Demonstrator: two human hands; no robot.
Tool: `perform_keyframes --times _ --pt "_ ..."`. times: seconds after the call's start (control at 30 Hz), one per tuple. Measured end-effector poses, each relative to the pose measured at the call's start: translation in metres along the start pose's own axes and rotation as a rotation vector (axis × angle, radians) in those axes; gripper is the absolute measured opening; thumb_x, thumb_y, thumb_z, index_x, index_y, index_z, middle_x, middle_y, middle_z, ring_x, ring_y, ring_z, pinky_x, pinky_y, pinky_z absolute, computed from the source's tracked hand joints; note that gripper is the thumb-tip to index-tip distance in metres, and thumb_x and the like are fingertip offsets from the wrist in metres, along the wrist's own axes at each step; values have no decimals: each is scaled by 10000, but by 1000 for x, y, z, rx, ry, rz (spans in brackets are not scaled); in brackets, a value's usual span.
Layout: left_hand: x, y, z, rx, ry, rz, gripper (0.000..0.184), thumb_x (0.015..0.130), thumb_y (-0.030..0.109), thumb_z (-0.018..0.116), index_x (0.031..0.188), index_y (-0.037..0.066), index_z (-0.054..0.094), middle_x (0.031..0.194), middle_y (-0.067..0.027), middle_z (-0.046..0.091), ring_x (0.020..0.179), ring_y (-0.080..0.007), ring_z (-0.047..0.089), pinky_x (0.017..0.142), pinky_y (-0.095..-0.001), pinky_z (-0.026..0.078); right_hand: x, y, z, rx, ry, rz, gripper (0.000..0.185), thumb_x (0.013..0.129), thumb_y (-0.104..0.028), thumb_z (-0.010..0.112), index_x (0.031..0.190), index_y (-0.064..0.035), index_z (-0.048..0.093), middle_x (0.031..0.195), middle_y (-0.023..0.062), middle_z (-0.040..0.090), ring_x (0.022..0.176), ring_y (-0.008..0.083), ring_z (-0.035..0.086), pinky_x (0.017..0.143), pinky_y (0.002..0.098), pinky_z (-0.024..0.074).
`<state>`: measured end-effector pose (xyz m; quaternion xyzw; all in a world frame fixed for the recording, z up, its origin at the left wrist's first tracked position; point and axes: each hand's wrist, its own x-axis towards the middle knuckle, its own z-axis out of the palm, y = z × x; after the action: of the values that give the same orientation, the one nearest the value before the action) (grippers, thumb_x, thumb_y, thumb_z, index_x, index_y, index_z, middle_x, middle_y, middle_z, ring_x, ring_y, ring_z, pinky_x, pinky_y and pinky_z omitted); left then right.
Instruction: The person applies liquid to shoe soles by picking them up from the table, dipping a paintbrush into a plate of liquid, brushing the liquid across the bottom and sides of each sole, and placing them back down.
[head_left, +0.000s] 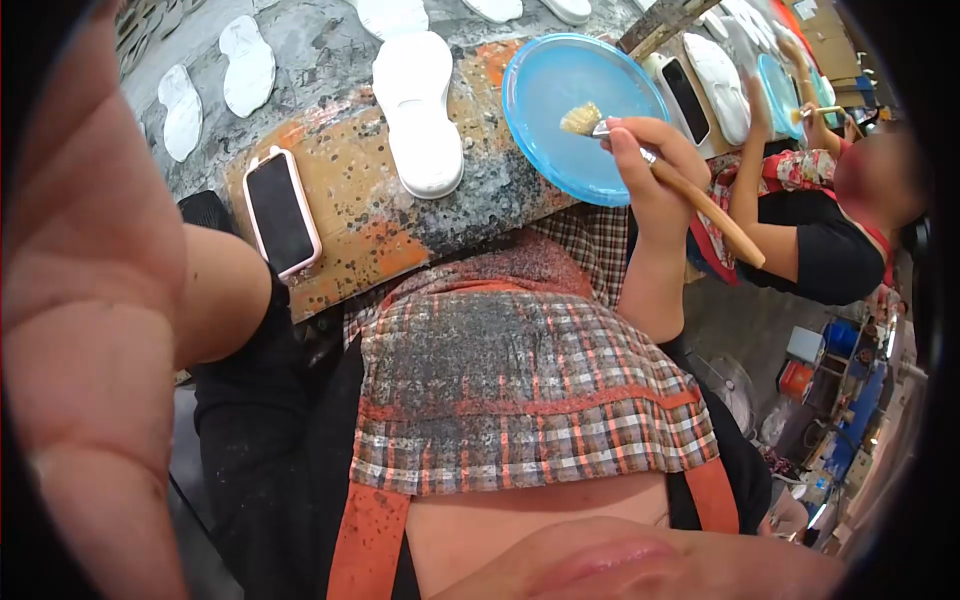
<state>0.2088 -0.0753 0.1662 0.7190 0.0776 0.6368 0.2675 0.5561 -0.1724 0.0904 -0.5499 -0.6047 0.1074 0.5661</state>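
My right hand (655, 165) grips a brush (708, 208) with a wooden handle and pale, clumped bristles. Its bristles are above a round blue tub (632, 186); whether they touch what is inside I cannot tell. My left hand (95, 320) is very close to the camera and fills the left side. The visible part looks stretched out, with nothing seen in it; its fingertips are out of view. A white shoe sole (420, 110) lies on the spotted brown board (350, 235) in front of me, left of the tub.
A phone in a pink case (280, 212) rests on the board's left part. Further white soles (247, 68) lie across the grey, stained table (300, 60). Beyond the tub is a second phone (685, 100). To the right, a co-worker (830, 225) holds a brush near another blue tub.
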Motion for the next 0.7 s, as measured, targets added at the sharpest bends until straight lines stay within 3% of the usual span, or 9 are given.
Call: perform_keyframes --times 0.17,0.37,0.5,0.53,0.6,0.7 --pt "-1 -5 23 -3 -3 -23 936 817 715 481 1462 78 248 1433 -263 255 1291 -464 249 1014 -647 203 -2 11 -5 -4 6 31 79 791 -68 724 825 -5 691 751 49 689 679 92 633 626 215 489" --pt "-3 -26 -17 27 -12 -57 931 823 715 469 1449 58 259 1394 -258 296 1250 -441 296 1000 -609 240 -4 16 -5 18 19 84 73 790 -54 723 822 0 687 778 62 696 682 108 640 632 225 494" --pt "29 19 95 98 -53 97 929 828 715 462 1440 44 266 1368 -255 323 1223 -426 328 990 -583 264 -3 11 -8 -183 -14 23 47 775 -23 715 811 -17 684 758 66 691 688 132 650 647 251 501" --pt "36 16 99 134 -34 153 929 829 715 460 1438 41 268 1361 -254 330 1216 -422 336 988 -576 271 -5 19 -8 -178 -11 -34 51 768 -20 720 803 -21 682 755 70 691 688 134 652 647 256 503" --pt "41 13 88 164 19 250 928 831 715 456 1434 34 271 1348 -253 344 1202 -414 352 983 -563 283 -9 16 -12 -89 -17 63 61 760 -29 730 795 -22 681 756 77 690 691 145 653 646 254 499" --pt "44 -3 73 165 34 229 927 834 715 450 1428 24 277 1329 -250 364 1182 -402 376 976 -544 301 -11 14 -14 -91 -6 95 63 771 -28 719 821 -8 686 757 65 680 683 124 633 640 244 488"
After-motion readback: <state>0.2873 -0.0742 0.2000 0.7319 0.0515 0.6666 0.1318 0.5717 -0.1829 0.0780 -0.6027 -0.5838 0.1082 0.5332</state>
